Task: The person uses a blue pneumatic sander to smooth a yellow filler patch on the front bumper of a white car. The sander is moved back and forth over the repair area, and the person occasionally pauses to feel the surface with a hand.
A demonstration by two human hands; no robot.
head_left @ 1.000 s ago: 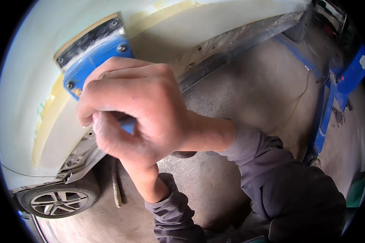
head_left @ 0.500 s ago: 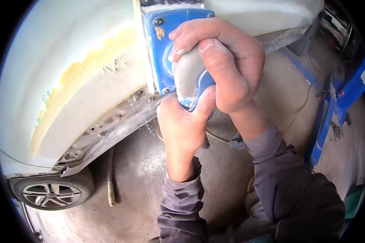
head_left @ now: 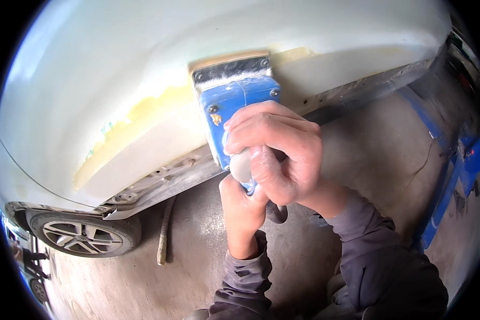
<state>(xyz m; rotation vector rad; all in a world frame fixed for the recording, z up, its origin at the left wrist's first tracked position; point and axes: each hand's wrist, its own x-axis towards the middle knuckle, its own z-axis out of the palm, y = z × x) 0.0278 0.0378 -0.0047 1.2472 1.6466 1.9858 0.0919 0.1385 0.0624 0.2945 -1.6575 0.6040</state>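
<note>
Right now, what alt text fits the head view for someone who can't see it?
The right hand and, lower in view, the left hand grip a blue sander against a pale car panel, along a yellowish band. A wheel shows at lower left, with a hose to its right.

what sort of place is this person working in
Probably a car body repair shop: a pale car panel with a yellowish patch, a blue sander-like tool against it, and blue lift-like equipment nearby.
</note>
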